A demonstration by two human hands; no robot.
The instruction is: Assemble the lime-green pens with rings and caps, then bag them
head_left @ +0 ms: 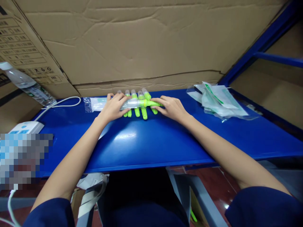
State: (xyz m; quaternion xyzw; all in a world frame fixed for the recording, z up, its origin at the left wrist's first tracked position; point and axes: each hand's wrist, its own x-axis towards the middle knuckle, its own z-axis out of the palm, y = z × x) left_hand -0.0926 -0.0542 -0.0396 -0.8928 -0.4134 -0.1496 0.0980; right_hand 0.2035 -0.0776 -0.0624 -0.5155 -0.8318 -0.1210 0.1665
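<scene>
Several clear tubes with bright green caps (137,111) lie side by side on the blue metal shelf (146,142), caps toward me. Across them lies another green-capped tube (142,103), which both hands touch. My left hand (113,107) rests on its left part, fingers curled over it, beside a clear plastic bag (94,104). My right hand (170,107) pinches the tube's green end with its fingertips.
A stack of sealed clear pouches with green print (220,100) lies at the right of the shelf. Cardboard (142,44) walls the back. At the left stand a water bottle (28,85), a white device with cable (26,127) and a blurred patch.
</scene>
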